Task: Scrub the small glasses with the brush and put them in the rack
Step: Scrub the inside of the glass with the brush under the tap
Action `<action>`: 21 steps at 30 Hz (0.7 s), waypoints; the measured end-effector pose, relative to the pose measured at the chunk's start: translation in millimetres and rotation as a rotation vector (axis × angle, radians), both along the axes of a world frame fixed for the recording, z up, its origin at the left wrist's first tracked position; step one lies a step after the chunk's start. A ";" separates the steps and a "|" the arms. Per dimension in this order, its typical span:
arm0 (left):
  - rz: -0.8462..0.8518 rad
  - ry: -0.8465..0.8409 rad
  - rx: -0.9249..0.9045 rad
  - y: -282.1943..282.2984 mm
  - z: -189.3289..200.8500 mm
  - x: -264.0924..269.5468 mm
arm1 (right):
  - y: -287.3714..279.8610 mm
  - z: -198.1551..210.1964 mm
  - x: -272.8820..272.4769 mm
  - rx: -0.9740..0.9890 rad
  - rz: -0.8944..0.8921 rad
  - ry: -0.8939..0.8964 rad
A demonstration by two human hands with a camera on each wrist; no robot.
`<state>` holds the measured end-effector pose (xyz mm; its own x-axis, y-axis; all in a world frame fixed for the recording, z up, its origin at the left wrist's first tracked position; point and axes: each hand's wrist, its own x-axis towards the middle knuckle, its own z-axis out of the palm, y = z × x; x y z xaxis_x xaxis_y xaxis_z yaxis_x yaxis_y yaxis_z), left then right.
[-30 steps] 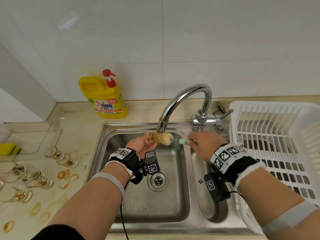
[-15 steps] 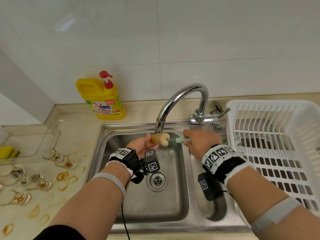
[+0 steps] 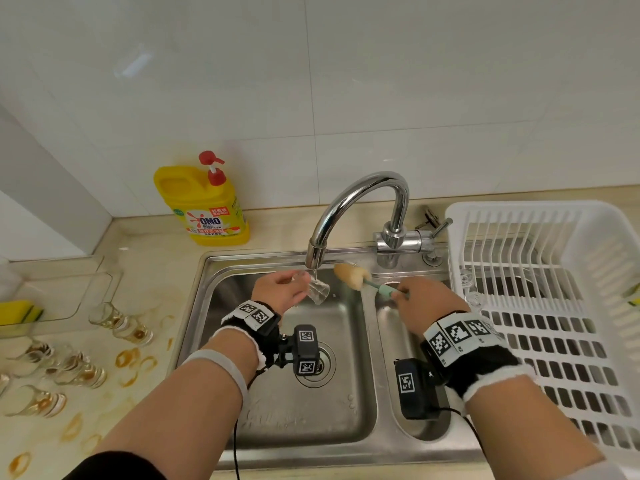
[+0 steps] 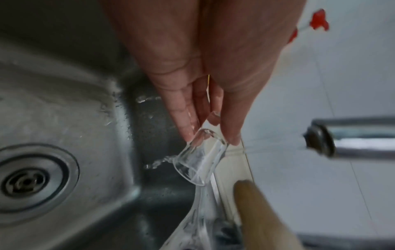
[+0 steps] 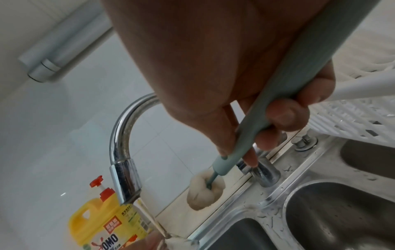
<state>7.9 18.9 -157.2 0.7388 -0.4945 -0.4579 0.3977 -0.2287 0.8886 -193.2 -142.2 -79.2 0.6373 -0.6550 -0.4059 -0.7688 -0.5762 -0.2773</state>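
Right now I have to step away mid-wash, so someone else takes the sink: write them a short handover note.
Left hand: pinches one small glass by its base, mouth tipped down, under the running faucet over the left basin.
Right hand: grips the brush handle; its sponge head is out of the glass, beside the spout.
Done: at least two clear glasses appear to sit at the rack near its sink-side edge.
Left: finish rinsing this glass and rack it; then scrub the stained glasses waiting on the counter left of the sink, and shut off the water.
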 end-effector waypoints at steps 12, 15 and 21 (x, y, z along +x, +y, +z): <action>-0.200 -0.408 0.173 -9.4 13.1 -17.7 | 20.6 8.5 -22.7 0.055 -0.132 -0.110; -0.193 -0.378 0.197 -8.0 15.4 -19.2 | 24.7 10.1 -28.0 0.091 -0.143 -0.156; -0.302 -0.346 0.205 -9.5 20.4 -41.3 | 24.5 20.1 -54.7 0.103 -0.181 -0.231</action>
